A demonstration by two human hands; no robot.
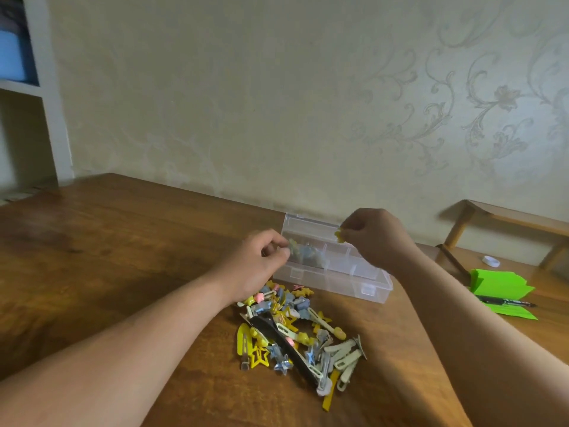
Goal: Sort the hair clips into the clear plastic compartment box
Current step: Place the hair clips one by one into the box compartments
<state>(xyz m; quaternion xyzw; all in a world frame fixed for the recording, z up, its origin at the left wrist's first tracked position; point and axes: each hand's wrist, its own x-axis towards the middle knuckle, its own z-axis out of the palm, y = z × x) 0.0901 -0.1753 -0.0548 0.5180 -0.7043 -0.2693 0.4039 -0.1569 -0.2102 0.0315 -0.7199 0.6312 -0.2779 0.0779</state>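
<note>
our right hand [371,237] pinches a small yellow clip [339,235] above the clear box [334,274], which stands near the far edge of the table [123,241]. our left hand [261,261] is curled at the box's left end; we cannot tell if it holds anything. the clip pile [295,331] lies just before the box.
</note>
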